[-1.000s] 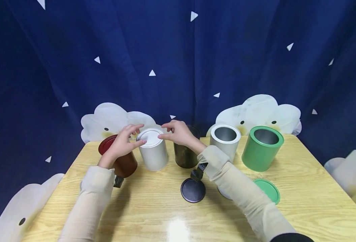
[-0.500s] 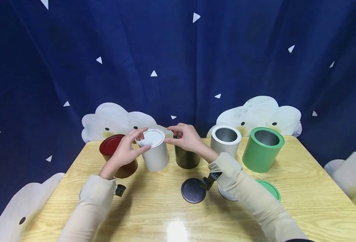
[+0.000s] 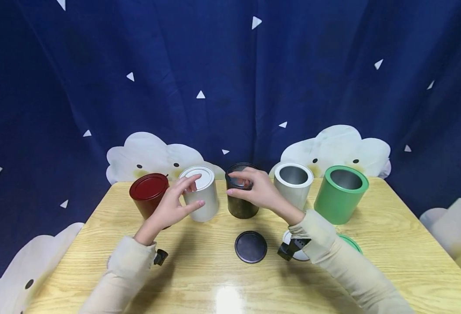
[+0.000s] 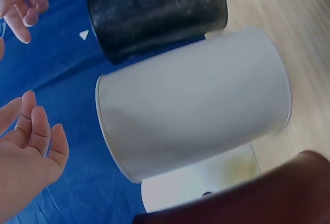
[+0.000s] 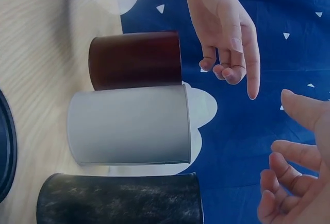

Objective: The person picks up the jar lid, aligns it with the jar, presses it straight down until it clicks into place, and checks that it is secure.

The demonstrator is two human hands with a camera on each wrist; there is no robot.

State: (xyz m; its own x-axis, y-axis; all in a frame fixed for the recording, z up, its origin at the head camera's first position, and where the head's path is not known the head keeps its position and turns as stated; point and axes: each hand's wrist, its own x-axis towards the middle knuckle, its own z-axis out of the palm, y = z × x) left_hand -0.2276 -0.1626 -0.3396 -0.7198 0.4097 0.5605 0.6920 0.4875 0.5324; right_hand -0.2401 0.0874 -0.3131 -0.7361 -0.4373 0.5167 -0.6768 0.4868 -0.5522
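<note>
In the head view my left hand (image 3: 172, 208) hovers in front of a white can (image 3: 204, 208) with a white lid on it, fingers spread and loosely bent, nothing held. My right hand (image 3: 257, 188) is in front of the top of a black can (image 3: 241, 209), thumb and fingers apart and nothing between them; the hand partly hides that can's mouth. The left wrist view shows the hand apart from the white can's lidded end. In the right wrist view both hands are clear of the cans. A dark red lidded can (image 3: 146, 192) stands left of the white one.
Right of the black can stand an open white can (image 3: 293, 192) and an open green can (image 3: 334, 203). On the wooden table (image 3: 199, 279) lie a black lid (image 3: 251, 247), a white lid (image 3: 302, 255) and a mostly hidden green lid (image 3: 351, 242). A blue curtain (image 3: 222, 65) hangs behind.
Both hands have drawn back from the white can's lid. My right hand has shifted right to the black can, and my left hand has come slightly right and nearer. The cans have stayed put.
</note>
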